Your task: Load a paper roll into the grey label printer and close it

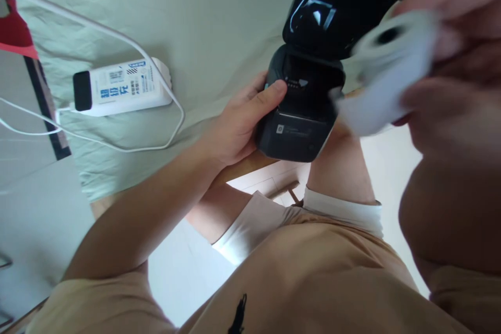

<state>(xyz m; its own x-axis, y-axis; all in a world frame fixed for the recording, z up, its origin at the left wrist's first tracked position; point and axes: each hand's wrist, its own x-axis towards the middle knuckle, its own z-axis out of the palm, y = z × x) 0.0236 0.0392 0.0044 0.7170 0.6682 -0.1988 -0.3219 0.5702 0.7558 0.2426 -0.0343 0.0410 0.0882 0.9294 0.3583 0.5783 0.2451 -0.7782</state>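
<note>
My left hand [250, 115] grips the left side of a small black device [301, 138], its thumb on the inner edge. The device's glossy lid [352, 5] is swung up and away, showing a dark compartment. At the right, my right hand [450, 62] holds a white paper roll [399, 57] with a dark hole in its core. A loose end of paper hangs from the roll toward the device's right edge. The roll and the right fingers are blurred.
A white power strip [121, 88] with blue print and a black piece at one end lies on the pale green cloth [195, 10]. White cables [117, 36] loop around it. A red object [15, 31] shows at the far left. My legs are below the table edge.
</note>
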